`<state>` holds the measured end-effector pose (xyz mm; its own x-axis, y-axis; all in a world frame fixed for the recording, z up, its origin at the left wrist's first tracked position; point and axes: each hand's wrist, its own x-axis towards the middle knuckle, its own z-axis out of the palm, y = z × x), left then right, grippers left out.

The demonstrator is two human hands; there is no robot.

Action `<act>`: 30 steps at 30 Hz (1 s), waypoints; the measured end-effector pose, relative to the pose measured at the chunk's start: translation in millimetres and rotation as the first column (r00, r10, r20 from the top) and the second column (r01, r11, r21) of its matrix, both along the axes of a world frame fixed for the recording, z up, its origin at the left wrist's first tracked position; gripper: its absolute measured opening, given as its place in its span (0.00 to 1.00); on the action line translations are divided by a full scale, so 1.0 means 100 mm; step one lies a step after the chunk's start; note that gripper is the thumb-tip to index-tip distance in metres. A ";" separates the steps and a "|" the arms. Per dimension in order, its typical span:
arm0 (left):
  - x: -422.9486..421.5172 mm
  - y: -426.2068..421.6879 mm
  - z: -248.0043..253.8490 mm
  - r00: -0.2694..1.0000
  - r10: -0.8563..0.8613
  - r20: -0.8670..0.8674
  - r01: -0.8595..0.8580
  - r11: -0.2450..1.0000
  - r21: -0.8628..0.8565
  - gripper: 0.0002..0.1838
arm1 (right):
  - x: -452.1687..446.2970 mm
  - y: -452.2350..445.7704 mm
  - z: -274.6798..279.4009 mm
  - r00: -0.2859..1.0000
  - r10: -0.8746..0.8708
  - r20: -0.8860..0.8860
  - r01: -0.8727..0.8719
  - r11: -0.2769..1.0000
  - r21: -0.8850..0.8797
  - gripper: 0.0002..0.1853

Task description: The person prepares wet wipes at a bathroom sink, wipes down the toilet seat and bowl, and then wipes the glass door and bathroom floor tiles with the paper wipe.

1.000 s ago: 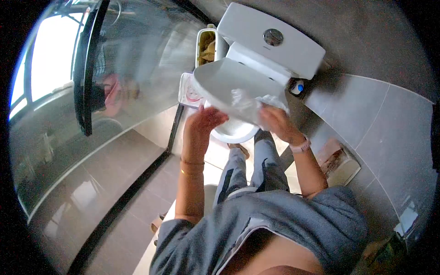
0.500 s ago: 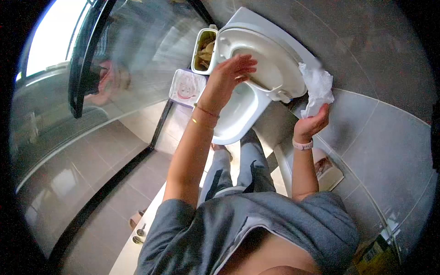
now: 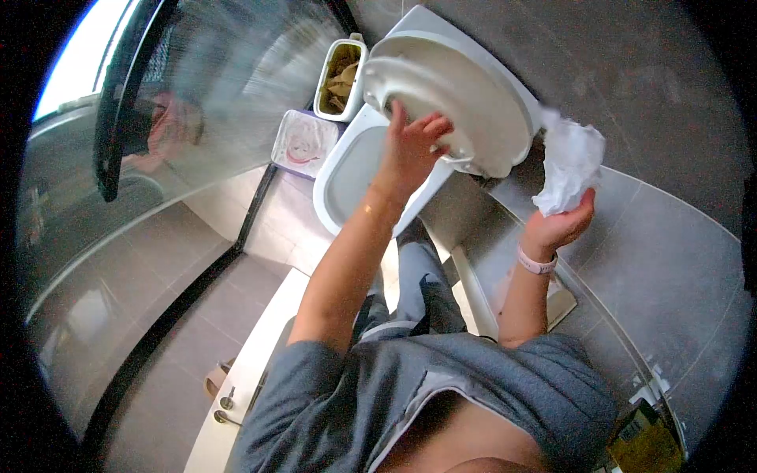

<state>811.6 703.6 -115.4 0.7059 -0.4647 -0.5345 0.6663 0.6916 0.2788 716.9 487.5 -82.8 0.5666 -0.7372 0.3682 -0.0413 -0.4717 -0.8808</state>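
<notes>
Near the grey wall (image 3: 650,110), clear of the seat's edge (image 3: 518,122), right hand (image 3: 561,226) grips tissue (image 3: 572,165); left hand (image 3: 410,156) spreads empty.

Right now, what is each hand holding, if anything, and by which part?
The right hand holds the white tissue by its near end. The left hand is spread open, gripping nothing; whether it touches the raised toilet seat cannot be told.

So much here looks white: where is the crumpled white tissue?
Right of centre in the head view, the crumpled white tissue is in the right hand, beside the raised white toilet lid.
</notes>
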 end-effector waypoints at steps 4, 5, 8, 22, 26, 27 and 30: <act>-0.84 0.64 -0.07 0.998 0.054 0.043 -0.055 0.998 0.014 0.39 | -0.29 0.04 -0.37 0.783 0.595 -0.182 -0.446 0.740 0.504 0.17; -1.07 0.78 0.00 0.998 0.060 0.034 -0.064 0.987 0.147 0.37 | -0.27 0.45 -0.19 0.562 0.813 -0.151 -0.670 0.555 0.492 0.18; -1.75 1.24 -0.10 0.984 0.155 -0.084 -0.113 0.921 0.374 0.32 | -0.25 1.48 -0.10 -0.059 0.998 -0.015 -0.898 -0.046 0.438 0.28; -2.33 1.65 -0.52 0.828 0.472 -0.302 -0.393 0.873 0.287 0.22 | 0.91 2.37 -3.47 0.336 0.502 -0.797 -0.878 0.473 -0.072 0.30; -2.26 1.63 -0.44 0.813 0.476 -0.337 -0.355 0.862 0.361 0.23 | 0.70 1.48 -3.47 0.208 0.358 -0.910 -0.966 0.220 -0.134 0.30; -2.23 1.61 -0.42 0.813 0.472 -0.340 -0.355 0.866 0.353 0.24 | 0.55 1.33 -3.44 0.205 0.358 -0.911 -0.967 0.216 -0.133 0.30; -2.20 1.58 -0.41 0.840 0.450 -0.305 -0.363 0.882 0.302 0.24 | 0.21 1.02 -3.21 0.071 0.437 -0.897 -0.997 0.013 -0.073 0.26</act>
